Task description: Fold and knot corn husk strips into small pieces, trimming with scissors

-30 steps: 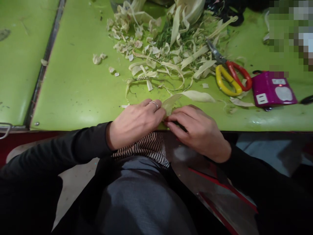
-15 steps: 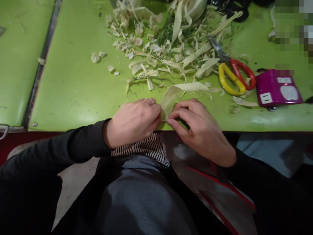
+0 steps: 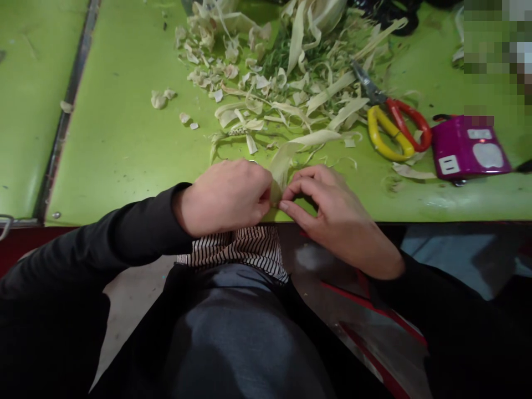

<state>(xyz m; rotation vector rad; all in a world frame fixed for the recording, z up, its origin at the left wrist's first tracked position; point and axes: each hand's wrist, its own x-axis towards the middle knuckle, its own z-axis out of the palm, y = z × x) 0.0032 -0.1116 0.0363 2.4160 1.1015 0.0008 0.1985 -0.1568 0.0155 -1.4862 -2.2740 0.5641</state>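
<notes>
Between my hands, at the front edge of the green table [image 3: 124,166], a pale strip of corn husk [image 3: 283,158] bends down and tapers toward my fingertips. My left hand [image 3: 230,194] is closed with its knuckles up, gripping the husk's lower end; its fingertips are mostly hidden. My right hand [image 3: 332,213] pinches the same end between thumb and forefinger. From there the strip curves up and to the right, over the table. Behind it lies a small braided piece [image 3: 238,132] with loose ends.
A heap of husk strips and scraps [image 3: 316,72] covers the back middle. Scissors [image 3: 390,124] with a red and a yellow handle lie to the right, beside a purple box [image 3: 469,148] with a lit red light. A metal seam [image 3: 75,94] crosses the table at left.
My left hand has rolled over so that its ring is nearly hidden. The fingers of both hands stay at the husk's lower end. The view has shifted slightly.
</notes>
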